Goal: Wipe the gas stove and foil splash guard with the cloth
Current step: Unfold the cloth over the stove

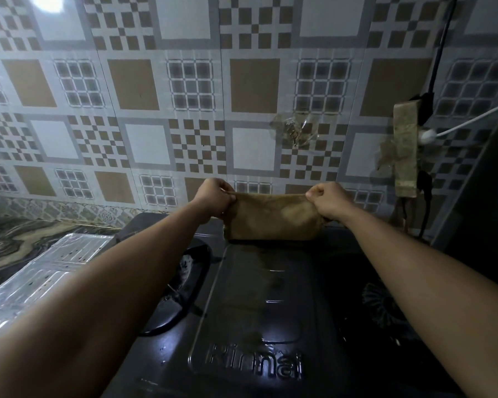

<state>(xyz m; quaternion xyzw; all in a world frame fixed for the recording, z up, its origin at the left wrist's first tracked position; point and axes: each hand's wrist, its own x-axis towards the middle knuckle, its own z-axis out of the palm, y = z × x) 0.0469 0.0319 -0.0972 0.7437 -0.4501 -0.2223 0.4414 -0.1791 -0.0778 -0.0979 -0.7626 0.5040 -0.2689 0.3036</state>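
A brown cloth [272,218] hangs stretched between both my hands above the far edge of the dark gas stove [256,311]. My left hand [214,201] pinches its upper left corner, and my right hand [329,201] pinches the upper right corner. The cloth's lower edge touches or nearly touches the stove top. The shiny foil splash guard [38,280] lies flat on the counter to the left of the stove. A left burner [184,285] is partly hidden by my left forearm; the right burner [383,308] shows beside my right forearm.
A patterned tiled wall [184,110] rises right behind the stove. A taped power strip [406,156] with a white plug and dark cables hangs on the wall at right. A dark appliance side [483,196] stands at far right. Marbled counter [18,242] extends left.
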